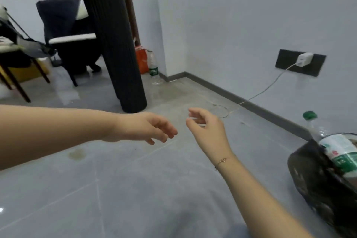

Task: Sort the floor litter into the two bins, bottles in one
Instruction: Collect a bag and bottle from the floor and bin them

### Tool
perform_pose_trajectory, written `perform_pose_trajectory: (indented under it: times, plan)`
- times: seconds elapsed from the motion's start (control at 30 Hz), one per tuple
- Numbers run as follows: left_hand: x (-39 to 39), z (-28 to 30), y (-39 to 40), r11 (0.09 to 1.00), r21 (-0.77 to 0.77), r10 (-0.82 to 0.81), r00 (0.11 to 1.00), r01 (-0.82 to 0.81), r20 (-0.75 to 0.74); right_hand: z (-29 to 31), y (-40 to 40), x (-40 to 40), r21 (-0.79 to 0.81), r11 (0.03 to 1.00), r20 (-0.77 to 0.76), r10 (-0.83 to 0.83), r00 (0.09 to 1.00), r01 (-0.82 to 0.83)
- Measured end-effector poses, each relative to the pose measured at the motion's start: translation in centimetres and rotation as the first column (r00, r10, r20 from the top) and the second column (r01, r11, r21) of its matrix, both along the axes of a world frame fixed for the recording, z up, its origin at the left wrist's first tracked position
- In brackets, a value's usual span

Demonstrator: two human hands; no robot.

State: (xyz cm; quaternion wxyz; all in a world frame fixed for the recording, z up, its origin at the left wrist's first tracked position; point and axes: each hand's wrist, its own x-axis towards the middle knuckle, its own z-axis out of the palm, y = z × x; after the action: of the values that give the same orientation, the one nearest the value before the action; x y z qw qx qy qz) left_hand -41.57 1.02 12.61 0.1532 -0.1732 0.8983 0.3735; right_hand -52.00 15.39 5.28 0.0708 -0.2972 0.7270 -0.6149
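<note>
Reaching forward over the grey floor (135, 189), both hands hang empty in mid-air: the left hand (146, 128) comes in from nine o'clock with its fingers loosely curled and slightly spread, holding nothing, and the right hand (207, 131) rises from five o'clock with thumb and forefinger apart in a relaxed arc, a thin bracelet (223, 160) on the wrist. The step in hand looks like going for the next piece of litter, and the likeliest target is the upright clear bottle (154, 68) with a green label, standing at twelve o'clock from the hands, just beside the wall corner and an orange bag (141, 60), right of the dark table leg (117, 54). At four o'clock sits the bin lined with a black bag (316, 179), where a green-capped bottle (328, 141) already leans out, so bottles seemingly belong there; the second bin is not in view. To do this well, step closer rather than stretching, since the bottle stands well apart from both hands. Take it round the middle with one hand, the nearer right one probably, as a light empty bottle tips easily if knocked. Mind the white charger cable (270, 87) trailing across the floor at one o'clock, which could snag a foot on the way. Carry the bottle back and drop it neck-up into the bin.
</note>
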Motion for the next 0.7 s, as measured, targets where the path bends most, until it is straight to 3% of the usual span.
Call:
perform_pose_trajectory:
  times: [0.13, 0.23, 0.3, 0.37, 0.43, 0.53, 0.63, 0.7]
  plan:
    - [5.4, -4.5, -8.8, 0.988, 0.107, 0.114, 0.993, -0.11, -0.029, -3.1, -9.5, 2.9, 0.087, 0.99, 0.07, 0.106, 0.992, -0.112]
    - [8.1, -9.2, -14.5, 0.987, 0.044, 0.162, 0.979, -0.157, -0.123, -5.3, -15.3, 4.8, 0.218, 0.96, 0.061, 0.167, 0.984, -0.176]
    - [9.7, -12.8, -18.0, 0.975, 0.029, 0.221, 0.955, -0.22, -0.198, -6.7, -19.2, 5.9, 0.356, 0.907, 0.032, 0.23, 0.973, -0.226]
    - [10.7, -16.3, -20.5, 0.939, 0.158, 0.335, 0.913, -0.305, -0.233, -8.0, -22.2, 6.4, 0.529, 0.811, -0.02, 0.307, 0.951, -0.251]
    - [11.9, -19.2, -22.2, 0.854, 0.325, 0.49, 0.839, -0.406, -0.237, -9.2, -24.8, 6.8, 0.672, 0.695, -0.039, 0.379, 0.925, -0.256]
    - [13.2, -23.1, -23.6, 0.685, 0.521, 0.673, 0.716, -0.509, -0.185, -11.4, -27.3, 7.2, 0.739, 0.594, 0.078, 0.393, 0.916, -0.318]
    - [13.9, -25.9, -23.5, 0.538, 0.625, 0.767, 0.637, -0.565, -0.084, -13.6, -28.4, 7.0, 0.746, 0.504, 0.237, 0.41, 0.881, -0.435]
    - [13.5, -26.3, -22.8, 0.491, 0.649, 0.785, 0.618, -0.582, -0.039, -13.9, -27.9, 6.3, 0.768, 0.443, 0.276, 0.423, 0.863, -0.463]
